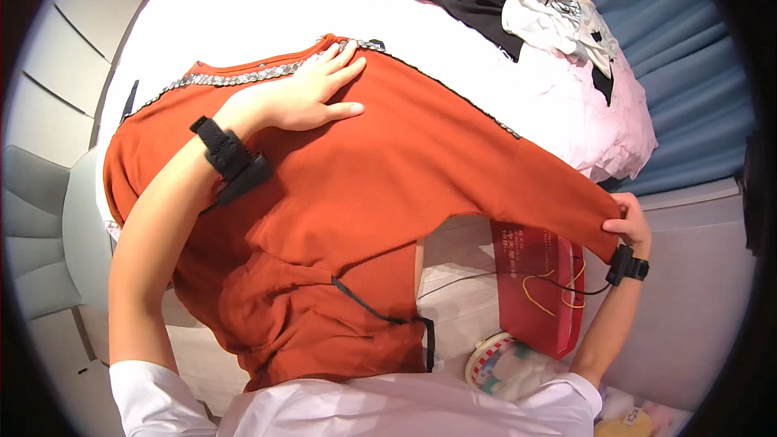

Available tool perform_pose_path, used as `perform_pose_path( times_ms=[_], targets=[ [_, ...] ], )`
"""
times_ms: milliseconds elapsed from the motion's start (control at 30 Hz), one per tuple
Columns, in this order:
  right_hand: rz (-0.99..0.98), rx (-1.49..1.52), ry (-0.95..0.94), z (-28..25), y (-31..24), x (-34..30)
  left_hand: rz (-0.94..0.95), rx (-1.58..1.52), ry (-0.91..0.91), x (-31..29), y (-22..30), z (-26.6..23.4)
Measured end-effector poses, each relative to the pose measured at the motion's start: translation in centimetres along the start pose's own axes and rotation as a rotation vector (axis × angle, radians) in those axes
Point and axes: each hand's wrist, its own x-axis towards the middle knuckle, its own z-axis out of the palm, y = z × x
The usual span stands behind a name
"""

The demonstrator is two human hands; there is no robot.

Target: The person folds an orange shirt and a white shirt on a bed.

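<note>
A rust-orange long-sleeved top [388,162] is spread over the bed, its lower part hanging in folds toward my body. Braided grey-silver trim [235,78] follows the neckline, and a dark trim line runs along the shoulder and upper sleeve. My left hand [316,97] lies flat on the cloth just below the neckline, fingers spread and the thumb pointing right. Far to the right, my right hand [631,222] pinches the end of the outstretched sleeve [558,186] between thumb and fingers. Both wrists wear black straps with small devices.
White bedding [243,0] lies beneath the top. Black and white clothes [534,0] are heaped at the back right, beside a blue curtain [672,57]. On the floor stand a red paper bag [526,299] and a round patterned container [494,360]. Grey-green padded seating [36,226] is at left.
</note>
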Motion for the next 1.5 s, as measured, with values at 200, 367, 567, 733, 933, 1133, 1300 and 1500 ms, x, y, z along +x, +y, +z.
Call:
perform_pose_path(
  times_ms=[200,367,567,733,933,1133,1300,1500],
  targets=[
    [-0.539,-0.021,0.41,-4.3,-3.4,-7.0,-0.022,0.065,0.1,0.3,0.7,1.6],
    [-0.689,-0.045,0.558,10.6,-20.0,-4.0,0.074,-0.026,0.251,-1.3,1.2,0.1],
    [-0.811,-0.094,-0.323,29.3,-29.7,6.6,0.036,-1.791,0.379,-11.0,5.3,-4.2],
    [-0.774,-0.327,-0.227,31.2,-26.4,14.1,-0.596,-1.755,0.766,-16.6,6.6,-2.7],
    [-0.358,-0.517,-0.276,24.1,-16.4,20.8,-0.568,-1.181,0.644,-17.2,0.8,1.9],
    [-0.203,-0.325,-0.328,21.0,-12.7,21.6,-0.289,-0.872,0.918,-16.6,-0.2,2.0],
    [-0.21,0.076,-0.173,24.6,-11.2,22.2,-0.591,-0.177,0.688,-18.9,-1.1,0.5],
    [-0.43,0.236,0.051,21.8,-6.0,21.9,-0.64,-0.437,1.142,-24.5,0.8,1.3]
  ],
)
